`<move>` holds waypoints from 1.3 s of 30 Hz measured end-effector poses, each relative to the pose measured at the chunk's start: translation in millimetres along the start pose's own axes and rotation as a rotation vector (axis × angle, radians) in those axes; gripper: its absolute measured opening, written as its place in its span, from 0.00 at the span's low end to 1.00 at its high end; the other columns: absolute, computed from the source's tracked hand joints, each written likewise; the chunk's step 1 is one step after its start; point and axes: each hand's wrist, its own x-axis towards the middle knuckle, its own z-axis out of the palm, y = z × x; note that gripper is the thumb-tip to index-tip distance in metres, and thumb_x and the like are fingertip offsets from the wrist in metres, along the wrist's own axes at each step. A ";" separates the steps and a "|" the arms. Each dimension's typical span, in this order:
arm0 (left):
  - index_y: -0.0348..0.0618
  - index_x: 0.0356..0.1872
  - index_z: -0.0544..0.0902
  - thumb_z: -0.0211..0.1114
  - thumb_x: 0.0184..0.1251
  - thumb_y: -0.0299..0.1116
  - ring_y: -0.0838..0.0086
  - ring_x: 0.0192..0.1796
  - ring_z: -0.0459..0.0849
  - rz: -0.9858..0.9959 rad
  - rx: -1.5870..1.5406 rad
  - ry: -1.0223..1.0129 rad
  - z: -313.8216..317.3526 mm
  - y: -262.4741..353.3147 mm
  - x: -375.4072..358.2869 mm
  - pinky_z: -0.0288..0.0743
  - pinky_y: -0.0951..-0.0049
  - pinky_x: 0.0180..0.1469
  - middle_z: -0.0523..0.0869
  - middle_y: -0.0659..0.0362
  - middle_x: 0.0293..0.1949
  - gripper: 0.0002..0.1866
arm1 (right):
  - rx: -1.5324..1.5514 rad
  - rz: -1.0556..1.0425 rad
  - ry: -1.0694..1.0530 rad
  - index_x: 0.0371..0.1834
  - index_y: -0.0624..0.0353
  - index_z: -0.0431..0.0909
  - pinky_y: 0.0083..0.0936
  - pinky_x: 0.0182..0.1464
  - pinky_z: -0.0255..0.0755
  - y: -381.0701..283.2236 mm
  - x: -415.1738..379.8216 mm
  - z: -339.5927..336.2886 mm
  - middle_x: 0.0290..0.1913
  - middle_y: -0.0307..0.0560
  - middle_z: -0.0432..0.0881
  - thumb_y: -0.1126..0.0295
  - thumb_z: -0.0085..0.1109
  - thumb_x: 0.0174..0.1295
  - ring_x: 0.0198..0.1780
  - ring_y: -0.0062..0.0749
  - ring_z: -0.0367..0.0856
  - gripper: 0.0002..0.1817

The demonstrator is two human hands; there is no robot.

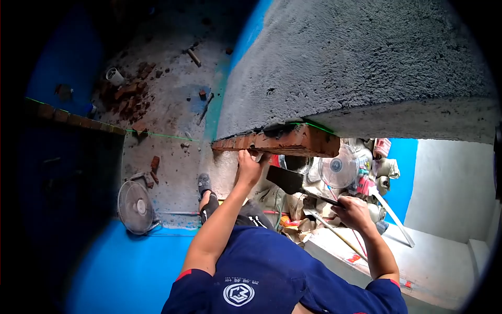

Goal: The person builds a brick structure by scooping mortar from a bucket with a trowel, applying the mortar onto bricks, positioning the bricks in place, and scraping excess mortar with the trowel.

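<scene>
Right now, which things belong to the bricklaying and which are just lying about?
In use: red clay brick, black flat trowel, left hand, right hand, grey rough plastered wall.

Lying about: white floor fan, broken brick rubble, white plastic cup.

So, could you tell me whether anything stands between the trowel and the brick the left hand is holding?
Nothing visible does. The trowel in the right hand sits just below the brick, beside the left hand, with open space between.
</scene>
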 end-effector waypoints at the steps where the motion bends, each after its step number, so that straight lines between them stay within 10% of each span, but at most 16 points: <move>1: 0.36 0.40 0.75 0.73 0.59 0.41 0.61 0.48 0.73 0.039 0.209 -0.014 -1.8 12.4 -3.0 0.69 0.62 0.54 0.73 0.54 0.41 0.21 | -0.001 0.013 -0.010 0.29 0.58 0.79 0.41 0.38 0.74 4.6 -6.3 -4.3 0.28 0.53 0.80 0.58 0.63 0.58 0.35 0.50 0.81 0.13; 18: 0.36 0.42 0.80 0.73 0.59 0.41 0.58 0.44 0.78 0.218 0.434 0.056 -1.4 32.2 -3.9 0.70 0.59 0.49 0.79 0.51 0.40 0.19 | 0.080 0.075 0.023 0.35 0.56 0.83 0.39 0.38 0.74 5.1 -17.2 -49.7 0.31 0.51 0.82 0.58 0.66 0.56 0.36 0.49 0.82 0.13; 22: 0.38 0.47 0.78 0.75 0.57 0.44 0.58 0.54 0.72 0.000 0.342 -0.067 -6.9 29.5 -1.6 0.63 0.59 0.59 0.80 0.55 0.46 0.24 | 0.219 0.124 -0.022 0.36 0.57 0.83 0.38 0.36 0.73 8.0 -28.9 -47.0 0.29 0.52 0.82 0.57 0.67 0.56 0.33 0.48 0.81 0.15; 26: 0.36 0.47 0.78 0.68 0.64 0.36 0.59 0.54 0.71 0.121 0.281 -0.164 -17.1 20.9 1.4 0.65 0.61 0.58 0.79 0.54 0.46 0.17 | 0.696 0.064 -0.104 0.36 0.61 0.82 0.28 0.31 0.69 41.5 -55.4 -9.7 0.23 0.48 0.78 0.62 0.70 0.57 0.25 0.29 0.75 0.13; 30: 0.38 0.38 0.81 0.72 0.58 0.45 0.58 0.45 0.79 0.188 0.383 -0.332 -56.0 18.8 -3.9 0.71 0.63 0.51 0.81 0.51 0.40 0.19 | 1.061 -0.092 -0.165 0.49 0.66 0.78 0.21 0.45 0.74 -12.0 -69.2 -6.0 0.37 0.41 0.83 0.76 0.69 0.58 0.41 0.19 0.79 0.17; 34: 0.42 0.27 0.75 0.69 0.62 0.46 0.66 0.32 0.78 -0.172 0.312 -0.255 -97.0 -10.1 -26.7 0.73 0.67 0.37 0.79 0.56 0.27 0.19 | 0.895 -0.378 -0.413 0.54 0.59 0.78 0.28 0.40 0.72 -82.4 -21.3 16.7 0.33 0.43 0.80 0.61 0.61 0.67 0.35 0.25 0.76 0.17; 35: 0.42 0.26 0.76 0.69 0.63 0.47 0.70 0.30 0.76 -0.008 0.513 -0.459 -124.5 -34.0 -20.3 0.71 0.68 0.35 0.78 0.59 0.26 0.19 | 0.948 -0.491 -0.296 0.45 0.62 0.76 0.35 0.38 0.70 -97.3 -6.8 38.5 0.31 0.55 0.78 0.57 0.58 0.68 0.31 0.37 0.76 0.17; 39: 0.36 0.42 0.80 0.68 0.61 0.35 0.77 0.35 0.79 -0.415 0.299 -0.509 -154.2 20.5 -49.7 0.73 0.75 0.39 0.84 0.61 0.34 0.14 | 0.877 -0.333 -0.236 0.42 0.63 0.78 0.42 0.41 0.72 -148.3 32.9 71.5 0.33 0.62 0.81 0.53 0.53 0.69 0.37 0.55 0.81 0.20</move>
